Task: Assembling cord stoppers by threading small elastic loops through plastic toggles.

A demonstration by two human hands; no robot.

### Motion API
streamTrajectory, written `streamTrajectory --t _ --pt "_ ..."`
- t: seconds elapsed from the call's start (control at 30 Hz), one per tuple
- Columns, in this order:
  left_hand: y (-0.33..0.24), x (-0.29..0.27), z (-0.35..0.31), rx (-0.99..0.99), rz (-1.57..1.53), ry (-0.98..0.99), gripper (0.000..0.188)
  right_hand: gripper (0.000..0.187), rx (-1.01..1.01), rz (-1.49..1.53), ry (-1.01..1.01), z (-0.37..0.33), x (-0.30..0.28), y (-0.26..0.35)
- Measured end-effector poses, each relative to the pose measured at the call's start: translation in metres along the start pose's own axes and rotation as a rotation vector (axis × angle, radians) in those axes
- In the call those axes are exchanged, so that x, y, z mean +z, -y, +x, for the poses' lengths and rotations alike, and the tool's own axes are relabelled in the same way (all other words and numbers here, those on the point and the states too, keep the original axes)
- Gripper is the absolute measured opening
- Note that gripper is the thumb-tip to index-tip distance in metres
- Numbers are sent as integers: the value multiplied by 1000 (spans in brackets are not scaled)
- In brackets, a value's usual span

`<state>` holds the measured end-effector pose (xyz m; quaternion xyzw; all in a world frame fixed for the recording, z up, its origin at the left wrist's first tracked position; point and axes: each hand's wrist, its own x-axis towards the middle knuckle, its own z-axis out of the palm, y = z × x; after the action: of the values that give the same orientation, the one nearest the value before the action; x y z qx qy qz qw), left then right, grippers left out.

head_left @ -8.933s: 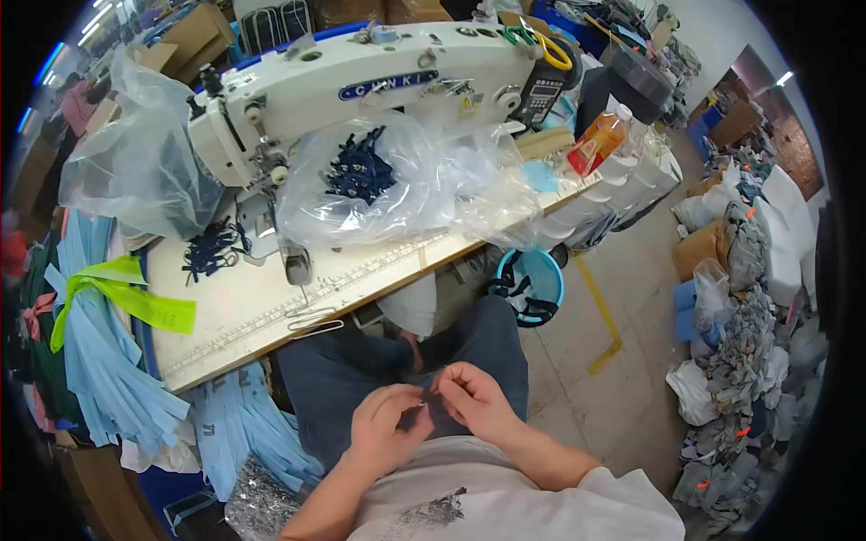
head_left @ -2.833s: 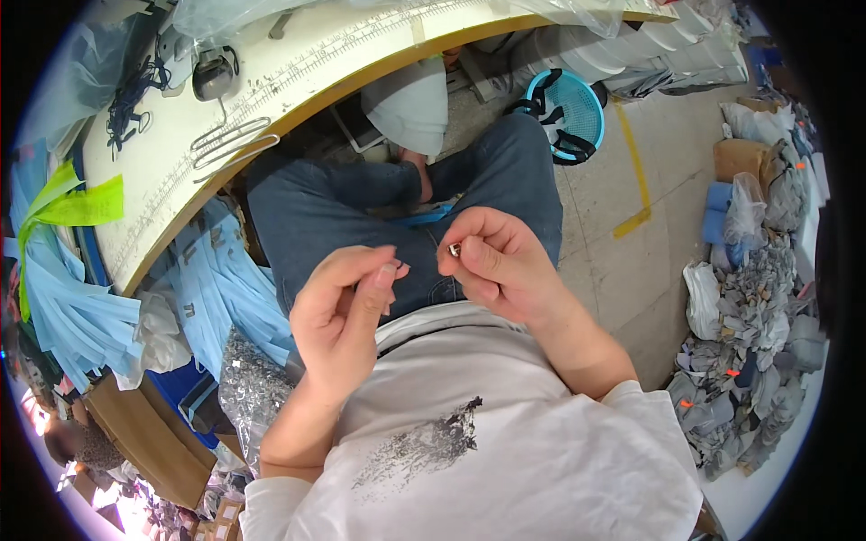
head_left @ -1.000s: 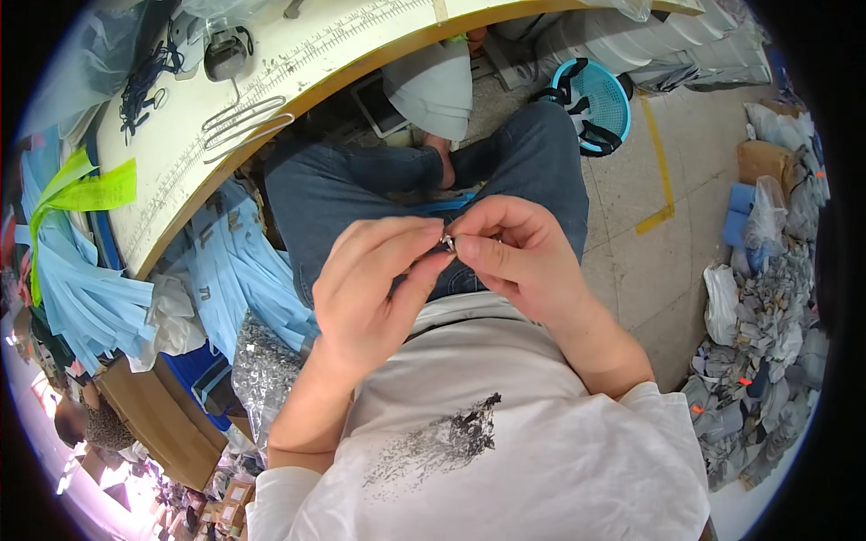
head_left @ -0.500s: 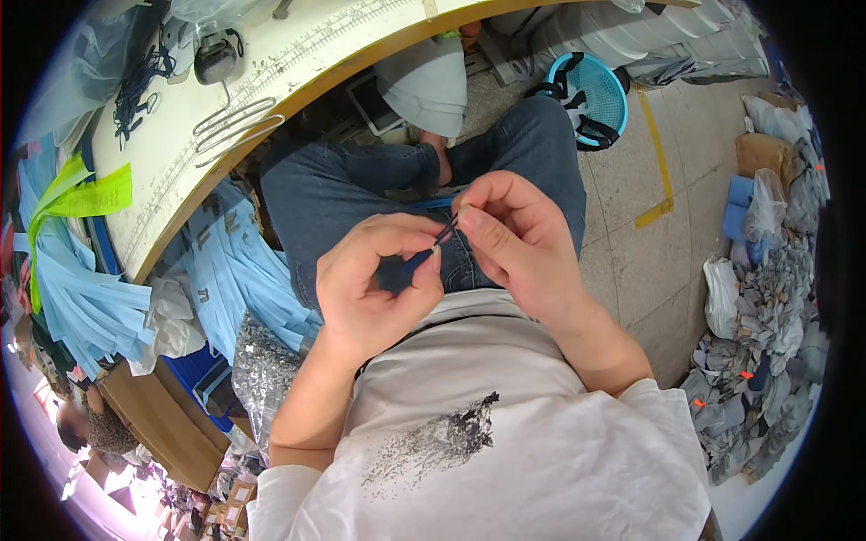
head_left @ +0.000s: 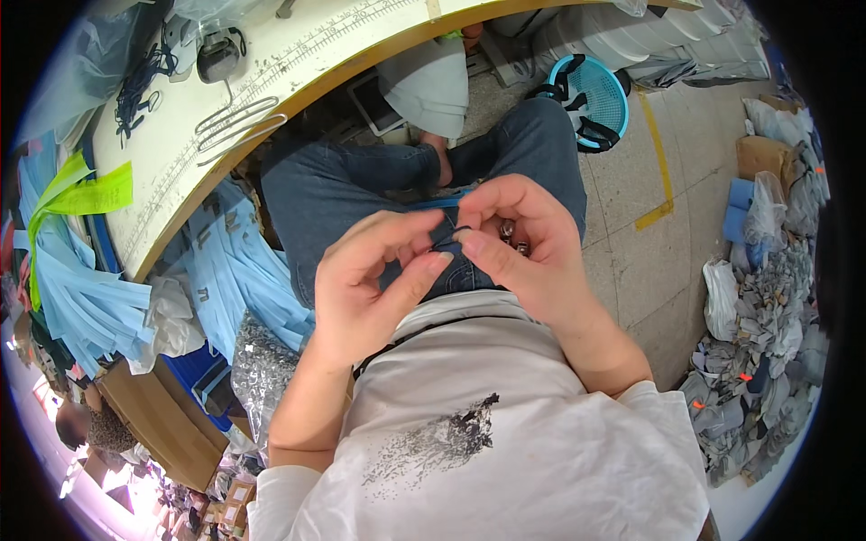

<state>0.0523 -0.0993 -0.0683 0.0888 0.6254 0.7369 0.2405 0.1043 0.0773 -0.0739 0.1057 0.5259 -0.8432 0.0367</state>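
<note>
Over my lap, my left hand (head_left: 374, 275) and my right hand (head_left: 528, 248) face each other with a thin dark cord (head_left: 446, 242) between them. The right thumb and forefinger pinch a small loop of the cord. My left thumb and curled fingers close on its other end, though the fingers partly hide their grip. Small shiny metal pieces (head_left: 507, 232) rest inside the curled fingers of my right hand; their exact kind is too small to tell.
A white worktable (head_left: 316, 54) with a ruler scale curves across the upper left, holding a bent wire rack (head_left: 236, 126) and dark cords (head_left: 135, 104). Light-blue strips (head_left: 230, 257) hang beside my left leg. A blue basket (head_left: 603, 99) stands right of my knee; grey scraps (head_left: 758, 352) heap farther right.
My left fingers have spread and shifted on the cord; the dark blue piece in them no longer shows. My right hand has turned slightly, and shiny metal pieces now show in it.
</note>
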Motion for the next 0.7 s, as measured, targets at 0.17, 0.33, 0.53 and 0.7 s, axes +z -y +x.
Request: streamTrajectory --t 0.17,0.33,0.53,0.7 --pt "-1 -6 5 99 161 152 21 23 -44 -56 25 -2 -1 -1" --pt "-1 -9 2 -8 26 152 20 22 -100 -73 32 -2 1 -4" --pt "2 -4 -2 -82 -73 72 18 17 -321 -346 24 -1 -4 -5" --pt "3 1 0 39 75 67 19 16 -173 -309 0 1 -5 -3"
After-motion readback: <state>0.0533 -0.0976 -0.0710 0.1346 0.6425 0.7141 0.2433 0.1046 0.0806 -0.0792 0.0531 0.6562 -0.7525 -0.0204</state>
